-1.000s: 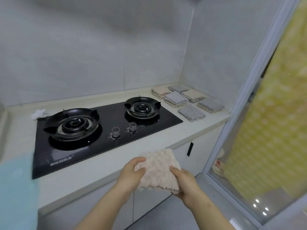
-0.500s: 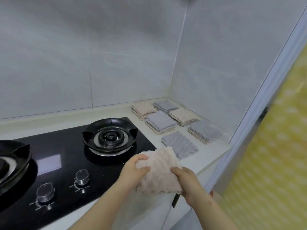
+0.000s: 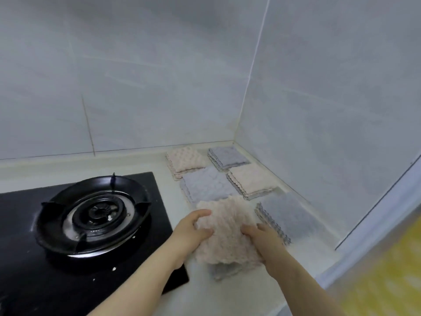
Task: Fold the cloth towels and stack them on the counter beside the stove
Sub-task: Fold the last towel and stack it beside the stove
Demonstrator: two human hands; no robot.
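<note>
Pale glossy wall tiles (image 3: 136, 76) are meeting in a corner beyond the stove's right end; the smooth cream counter (image 3: 305, 249) is running right of the stove (image 3: 27, 281), ending at a white frame (image 3: 376, 229); a narrow strip of counter is showing between the stove's black glass edge and the towels; right of the stove, scallop-edged, nubbly folded piles are lying close together: a pink stack (image 3: 185, 160) and grey stack (image 3: 227, 156) at the back, a second grey stack (image 3: 207, 185) and beige stack (image 3: 250, 181) nearer, a third grey stack (image 3: 287, 215) farthest right; I am holding the pink towel (image 3: 227, 226) just right of the stove's near corner, over a grey towel (image 3: 224, 271); whether they are touching I cannot tell; my left hand (image 3: 189, 233) is pinching its left edge, my right hand (image 3: 266, 240) gripping its right edge, fingers curled round it.
</note>
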